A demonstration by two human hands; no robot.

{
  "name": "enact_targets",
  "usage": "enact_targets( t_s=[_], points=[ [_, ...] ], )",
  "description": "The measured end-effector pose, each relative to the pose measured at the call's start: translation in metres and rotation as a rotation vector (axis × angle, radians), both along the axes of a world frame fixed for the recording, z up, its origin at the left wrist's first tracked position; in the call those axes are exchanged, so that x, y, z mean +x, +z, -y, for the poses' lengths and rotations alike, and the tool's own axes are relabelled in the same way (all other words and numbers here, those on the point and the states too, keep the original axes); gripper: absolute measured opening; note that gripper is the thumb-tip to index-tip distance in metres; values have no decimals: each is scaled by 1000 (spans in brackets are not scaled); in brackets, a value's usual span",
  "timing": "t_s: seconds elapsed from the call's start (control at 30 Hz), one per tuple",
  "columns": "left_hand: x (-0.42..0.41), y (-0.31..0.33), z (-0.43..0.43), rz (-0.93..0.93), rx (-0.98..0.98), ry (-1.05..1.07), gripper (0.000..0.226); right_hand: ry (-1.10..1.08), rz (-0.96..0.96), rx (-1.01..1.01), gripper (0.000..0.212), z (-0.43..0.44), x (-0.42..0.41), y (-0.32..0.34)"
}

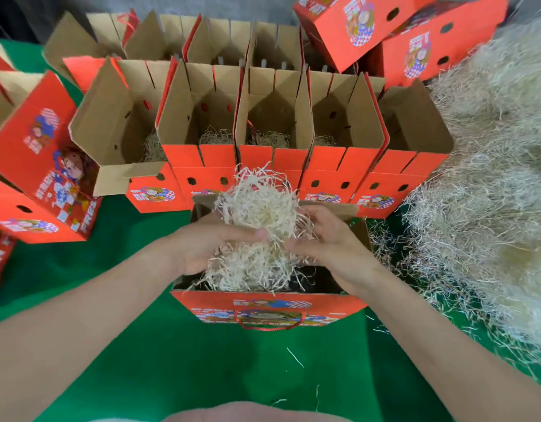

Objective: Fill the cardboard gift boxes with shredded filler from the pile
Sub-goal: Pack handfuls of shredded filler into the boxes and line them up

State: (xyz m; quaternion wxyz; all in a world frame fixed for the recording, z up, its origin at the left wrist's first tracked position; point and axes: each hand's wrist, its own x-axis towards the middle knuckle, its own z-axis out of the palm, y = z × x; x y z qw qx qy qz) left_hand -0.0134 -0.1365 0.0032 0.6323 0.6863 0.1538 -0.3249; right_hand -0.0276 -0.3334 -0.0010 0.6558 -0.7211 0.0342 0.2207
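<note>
An open red cardboard gift box with a red cord handle stands right in front of me on the green cloth. Over its opening I hold a clump of pale shredded filler. My left hand grips the clump from the left, and my right hand grips it from the right. The lower strands of the clump hang down into the box. A large pile of the same filler lies along the right side.
A row of open red boxes, some with a little filler at the bottom, stands just behind the near box. More open boxes stand behind them. Closed red boxes are stacked at the back right, others lie at the left. Loose strands dot the green cloth.
</note>
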Motion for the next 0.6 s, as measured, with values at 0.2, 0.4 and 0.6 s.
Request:
enact_targets(
  t_s=[0.2, 0.4, 0.6],
  points=[
    [5, -3, -7, -52, 35, 133, 38, 166, 141, -272, 59, 14, -6, -8],
    [-2, 2, -6, 26, 25, -353, 40, 382, 23, -128, 76, 15, 4, 0],
    [17, -16, -22, 129, 497, -468, 76, 609, 76, -970, 52, 28, 24, 0]
  ],
)
